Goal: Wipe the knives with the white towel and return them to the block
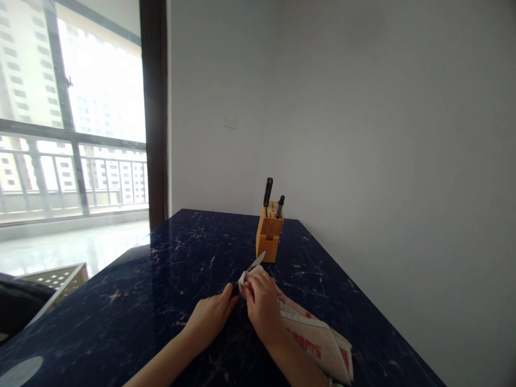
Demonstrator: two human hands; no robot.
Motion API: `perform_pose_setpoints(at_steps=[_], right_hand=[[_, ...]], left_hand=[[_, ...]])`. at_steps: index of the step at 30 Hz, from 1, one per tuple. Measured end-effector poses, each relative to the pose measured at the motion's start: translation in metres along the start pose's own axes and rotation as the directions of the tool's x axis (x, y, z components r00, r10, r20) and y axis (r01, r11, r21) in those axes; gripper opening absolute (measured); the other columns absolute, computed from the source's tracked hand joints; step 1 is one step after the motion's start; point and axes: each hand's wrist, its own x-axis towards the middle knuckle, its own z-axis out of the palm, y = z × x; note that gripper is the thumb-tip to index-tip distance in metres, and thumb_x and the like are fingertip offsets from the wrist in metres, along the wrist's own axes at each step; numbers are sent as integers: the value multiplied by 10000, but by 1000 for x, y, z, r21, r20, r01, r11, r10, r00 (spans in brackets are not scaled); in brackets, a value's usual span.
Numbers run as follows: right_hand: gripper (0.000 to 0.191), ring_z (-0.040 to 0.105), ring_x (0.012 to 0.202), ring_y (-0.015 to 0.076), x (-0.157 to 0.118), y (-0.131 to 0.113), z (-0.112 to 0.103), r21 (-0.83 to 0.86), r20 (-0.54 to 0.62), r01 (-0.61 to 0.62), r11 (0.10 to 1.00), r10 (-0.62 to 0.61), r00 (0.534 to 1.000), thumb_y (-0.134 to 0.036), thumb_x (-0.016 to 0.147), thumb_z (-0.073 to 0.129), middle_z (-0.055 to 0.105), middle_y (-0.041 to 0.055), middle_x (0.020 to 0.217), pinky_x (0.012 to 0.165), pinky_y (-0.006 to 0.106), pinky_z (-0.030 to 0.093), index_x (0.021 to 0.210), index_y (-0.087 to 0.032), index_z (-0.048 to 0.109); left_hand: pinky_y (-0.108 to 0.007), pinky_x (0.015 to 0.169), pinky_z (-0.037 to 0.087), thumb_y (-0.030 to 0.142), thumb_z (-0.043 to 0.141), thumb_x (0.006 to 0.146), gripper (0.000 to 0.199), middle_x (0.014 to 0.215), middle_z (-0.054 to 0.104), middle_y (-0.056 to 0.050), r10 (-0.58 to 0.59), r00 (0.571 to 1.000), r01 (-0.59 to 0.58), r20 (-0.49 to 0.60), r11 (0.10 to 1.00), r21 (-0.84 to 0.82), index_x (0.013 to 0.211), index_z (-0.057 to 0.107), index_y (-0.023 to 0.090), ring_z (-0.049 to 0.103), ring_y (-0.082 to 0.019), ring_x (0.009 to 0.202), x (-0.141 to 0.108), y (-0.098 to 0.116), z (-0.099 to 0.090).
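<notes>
My left hand (215, 309) is closed around the black handle of a knife (258, 260). The blade points up and away from me, toward the wooden knife block (269, 244). Fingers of my right hand (261, 298) pinch a bunched part of a white and red cloth (310, 336) against the blade near the handle. The rest of the cloth trails to the right, under and beside my right forearm, with red lettering on it. Two dark-handled tools stand in the block's slots, just beyond the knife tip.
The dark blue marbled table (201, 242) runs back to a grey wall (363, 134). A pale round patch (22, 372) shows at its near left corner. At the left edge stands a chair (60, 290) with something black on it. Large windows (100, 97) are beyond.
</notes>
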Motion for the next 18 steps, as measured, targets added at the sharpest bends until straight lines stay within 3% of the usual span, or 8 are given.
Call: perform_pose_setpoints(at_steps=[7,11,14,18], right_hand=[[187,481,870,185,-1,-1,-2,20,-2,1,1000,-1,1000,-86,795,419,571,37,867,799,324,335,875,-200,544],[156,492,812,176,1,3,1,-27,2,-45,999,45,999,-89,786,444,585,25,827,745,306,343,814,-200,550],[158,485,763,162,2,9,0,-46,-16,-80,996,80,997,-81,774,450,576,12,790,704,287,341,801,-204,546],[161,480,732,157,4,17,-5,-66,-94,-111,992,104,990,-92,770,426,552,15,744,678,280,339,786,-199,546]], left_hand=[[-231,582,415,421,172,896,344,845,668,-49,-22,1000,21,-6,998,-52,1048,399,211,640,-195,761,1,0,-1],[-229,611,409,420,228,888,323,826,664,-43,-107,993,97,-44,979,-182,1082,385,214,633,-188,775,1,0,-5],[-227,607,406,418,262,878,281,728,648,3,-186,981,161,-44,929,-333,1051,402,246,632,-175,726,1,1,-12],[-226,550,408,417,214,882,296,516,556,63,-190,982,152,-18,837,-526,1008,416,240,589,-143,517,3,-2,-17]])
